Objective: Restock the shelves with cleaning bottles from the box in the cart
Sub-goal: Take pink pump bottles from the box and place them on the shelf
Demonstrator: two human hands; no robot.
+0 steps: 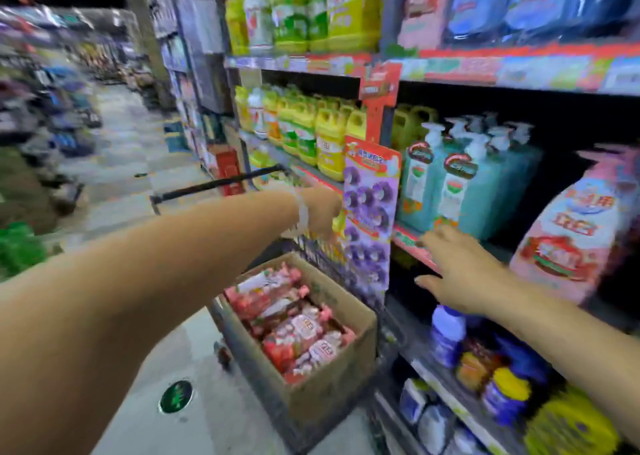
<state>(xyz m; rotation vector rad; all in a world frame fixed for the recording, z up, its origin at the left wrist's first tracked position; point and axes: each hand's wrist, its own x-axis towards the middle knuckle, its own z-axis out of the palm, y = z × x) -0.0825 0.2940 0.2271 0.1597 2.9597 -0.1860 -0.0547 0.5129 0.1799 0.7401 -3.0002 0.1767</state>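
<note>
A: Running along the right side, tall metal store shelving (450, 70) with red price strips, stocked with yellow jugs and teal pump bottles (453, 184). Blur is heavy throughout.

B: Next down in size?

A: Dark wire shopping cart (214, 186), parked just beside the shelving, handle toward the aisle. Inside it, an open brown cardboard box (332, 375).

B: Contents?

A: Pink-and-red cleaning bottles (294, 326), lying on their sides, packed close, filling the box. One matching large pink bottle with a red label (568, 240) stands upright on the middle shelf, to the right of the teal ones.

B: Hands?

A: Left hand (323, 214) reaches across above the cart toward the shelf edge, a pale band at the wrist. Its fingers pass behind a hanging purple card of hooks (370, 212); cannot tell whether it grips anything. Right hand (460, 271) hovers flat at the shelf lip under the teal bottles, fingers spread, released, holding nothing.
</note>
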